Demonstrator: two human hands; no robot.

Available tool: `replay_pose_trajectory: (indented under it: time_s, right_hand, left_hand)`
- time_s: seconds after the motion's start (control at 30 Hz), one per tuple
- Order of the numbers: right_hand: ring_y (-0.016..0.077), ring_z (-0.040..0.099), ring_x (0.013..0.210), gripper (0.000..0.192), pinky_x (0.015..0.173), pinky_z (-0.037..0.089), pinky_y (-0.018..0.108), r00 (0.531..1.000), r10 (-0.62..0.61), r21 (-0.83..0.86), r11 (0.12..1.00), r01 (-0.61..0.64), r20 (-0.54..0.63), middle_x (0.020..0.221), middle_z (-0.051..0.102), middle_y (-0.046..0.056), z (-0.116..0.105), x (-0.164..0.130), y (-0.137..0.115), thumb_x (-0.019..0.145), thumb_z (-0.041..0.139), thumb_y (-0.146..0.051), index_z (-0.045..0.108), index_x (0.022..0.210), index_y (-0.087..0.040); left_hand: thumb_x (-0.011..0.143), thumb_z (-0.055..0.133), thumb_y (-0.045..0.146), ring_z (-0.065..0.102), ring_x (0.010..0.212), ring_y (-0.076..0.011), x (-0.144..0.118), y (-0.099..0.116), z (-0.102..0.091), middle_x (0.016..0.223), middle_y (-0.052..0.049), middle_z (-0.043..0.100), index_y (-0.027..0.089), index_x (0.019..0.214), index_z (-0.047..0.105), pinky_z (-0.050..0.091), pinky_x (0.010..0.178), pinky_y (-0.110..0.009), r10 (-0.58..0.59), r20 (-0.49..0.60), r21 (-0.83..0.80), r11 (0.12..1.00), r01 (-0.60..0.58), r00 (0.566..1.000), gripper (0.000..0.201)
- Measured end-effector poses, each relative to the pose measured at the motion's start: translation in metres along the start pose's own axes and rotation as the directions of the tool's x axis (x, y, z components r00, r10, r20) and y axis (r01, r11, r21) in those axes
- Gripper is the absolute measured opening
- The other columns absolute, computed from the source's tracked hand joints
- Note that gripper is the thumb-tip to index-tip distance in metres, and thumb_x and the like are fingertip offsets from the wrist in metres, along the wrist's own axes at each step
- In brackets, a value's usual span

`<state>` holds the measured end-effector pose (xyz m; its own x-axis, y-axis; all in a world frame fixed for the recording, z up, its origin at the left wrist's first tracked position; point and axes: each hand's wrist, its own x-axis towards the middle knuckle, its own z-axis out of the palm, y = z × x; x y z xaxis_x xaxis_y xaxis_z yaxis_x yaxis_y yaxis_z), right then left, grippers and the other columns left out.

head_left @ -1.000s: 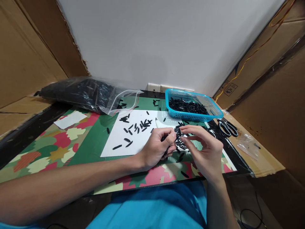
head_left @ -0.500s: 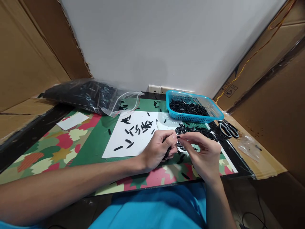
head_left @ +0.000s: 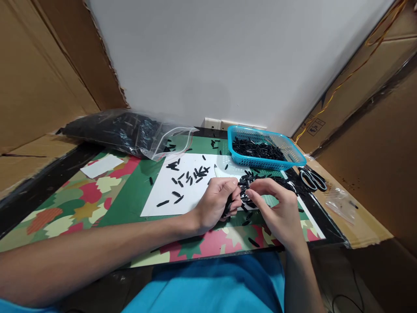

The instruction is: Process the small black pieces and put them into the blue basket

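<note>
My left hand [head_left: 217,202] and right hand [head_left: 276,209] are bare, with no rings, watch or gloves. Both forearms are uncovered, no sleeve reaching them. At the bottom centre of the frame shows my plain bright blue clothing [head_left: 215,284], smooth and unmarked.
</note>
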<state>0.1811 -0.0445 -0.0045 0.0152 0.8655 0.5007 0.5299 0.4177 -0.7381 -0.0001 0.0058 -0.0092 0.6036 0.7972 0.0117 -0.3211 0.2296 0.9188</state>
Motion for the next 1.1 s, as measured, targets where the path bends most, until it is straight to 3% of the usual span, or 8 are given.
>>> replay_pose_trajectory:
  time_s: [0.1,0.4,0.57,0.7,0.8,0.9,1.0,1.1]
  right_hand:
    - [0.0173,0.081,0.087,0.016,0.08,0.062,0.024,0.999,-0.035,0.072,0.997,0.035,-0.002,0.098,0.084,0.001,0.001,-0.002,-0.003,0.099,0.075,-0.025,0.075,0.115,-0.023]
    - [0.0156,0.079,0.081,0.009,0.077,0.064,0.024,0.996,-0.082,0.037,0.996,0.083,-0.044,0.096,0.083,0.001,0.005,-0.003,-0.003,0.1,0.073,-0.019,0.078,0.104,-0.023]
    - [0.0151,0.077,0.076,0.007,0.073,0.062,0.026,0.988,-0.149,-0.065,0.987,0.148,-0.024,0.092,0.082,0.001,-0.011,0.009,-0.009,0.101,0.071,-0.022,0.078,0.101,-0.023]
    - [0.0187,0.076,0.076,0.012,0.071,0.061,0.032,0.96,-0.182,-0.206,0.969,0.139,-0.211,0.085,0.08,0.003,-0.036,0.049,-0.003,0.101,0.07,-0.03,0.077,0.095,-0.022]
    - [0.0212,0.073,0.067,0.023,0.062,0.057,0.035,0.935,-0.173,-0.44,0.898,0.02,-0.309,0.079,0.079,0.004,-0.05,0.077,0.006,0.097,0.073,-0.031,0.078,0.116,-0.019]
    - [0.0204,0.07,0.061,0.038,0.059,0.053,0.034,0.966,-0.109,-0.455,0.89,-0.009,-0.233,0.077,0.079,0.004,-0.051,0.08,0.008,0.095,0.076,-0.033,0.074,0.13,-0.018]
    - [0.0174,0.07,0.062,0.025,0.057,0.052,0.03,0.995,-0.01,-0.241,0.97,-0.014,-0.101,0.079,0.078,0.002,-0.039,0.059,-0.003,0.1,0.072,-0.039,0.077,0.118,-0.022]
    - [0.0155,0.068,0.069,0.015,0.062,0.053,0.027,0.995,-0.035,-0.093,0.995,0.044,0.094,0.081,0.075,0.0,-0.021,0.033,-0.019,0.103,0.069,-0.035,0.079,0.106,-0.024]
  left_hand:
    - [0.096,0.067,0.058,0.035,0.041,-0.0042,-0.001,0.0,0.0,0.054,0.006,0.048,0.02,0.069,0.047,0.024,0.036,-0.014,0.001,0.017,0.006,1.0,-0.001,1.0,0.051]
    - [0.093,0.071,0.061,0.035,0.04,-0.0039,-0.002,0.001,0.001,0.054,0.006,0.048,0.02,0.069,0.045,0.026,0.037,-0.015,0.018,0.044,0.033,0.999,-0.02,0.999,0.055]
    - [0.096,0.063,0.057,0.036,0.042,-0.0053,-0.002,0.002,0.001,0.054,0.005,0.049,0.02,0.071,0.048,0.024,0.037,-0.014,-0.014,0.021,0.018,1.0,0.013,1.0,0.048]
    - [0.095,0.061,0.055,0.035,0.042,-0.0057,-0.002,0.003,0.0,0.054,0.005,0.047,0.02,0.071,0.047,0.021,0.037,-0.014,-0.037,-0.015,0.026,0.999,0.038,0.999,0.044]
    - [0.095,0.057,0.055,0.035,0.042,-0.0069,-0.001,0.003,0.0,0.054,0.005,0.046,0.021,0.072,0.047,0.02,0.036,-0.014,-0.066,-0.043,0.002,0.998,0.067,0.997,0.042]
    - [0.097,0.052,0.059,0.036,0.042,-0.0078,0.0,0.004,-0.001,0.054,0.005,0.046,0.021,0.073,0.05,0.02,0.036,-0.014,-0.088,-0.059,-0.017,0.996,0.087,0.994,0.045]
    - [0.097,0.051,0.065,0.036,0.041,-0.0076,0.0,0.005,-0.001,0.053,0.004,0.046,0.019,0.072,0.054,0.022,0.036,-0.015,-0.102,-0.043,0.008,0.995,0.102,0.994,0.053]
    - [0.098,0.047,0.072,0.038,0.041,-0.008,0.0,0.005,0.002,0.053,0.003,0.046,0.017,0.072,0.06,0.022,0.036,-0.017,-0.124,-0.038,0.073,0.989,0.127,0.992,0.063]
